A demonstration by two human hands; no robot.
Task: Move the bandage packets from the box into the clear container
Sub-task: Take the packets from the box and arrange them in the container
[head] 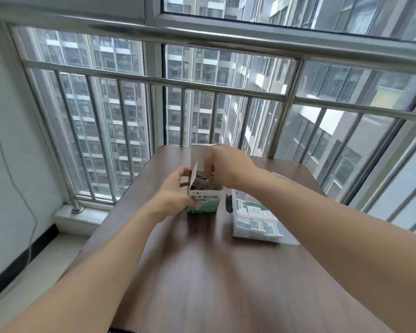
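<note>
A: Right hand (228, 164) first. It's over the open top of the box (203, 200), fingers curled down inside the opening among the bandage packets (201, 177). Looks like a pinch on packets, but the fingertips are hidden by the box edge, so I can't tell for sure.

B: Left hand (178, 191)?

A: Gripping the box's left side, thumb on the front face, fingers wrapped round by the side flap. It holds the box upright on the table (202, 272).

B: Where's the box exactly?

A: Mid-table, toward the far edge. White and green, printed text on the front, top flap (201, 153) standing up behind the right hand. Packets show as a dark stack in the opening.

B: Container?

A: Clear container (255, 218) just beside the box, on its right, not touching. Flat on the table, with some packets already lying in it. Dark latch (228, 203) on the side facing the box. The right forearm crosses above its far corner.

B: Beyond that?

A: Dark wood-grain table, a steel railing (226, 90) and window behind it, apartment towers outside. Thin cable (22, 195) hanging down the white wall on the left.
</note>
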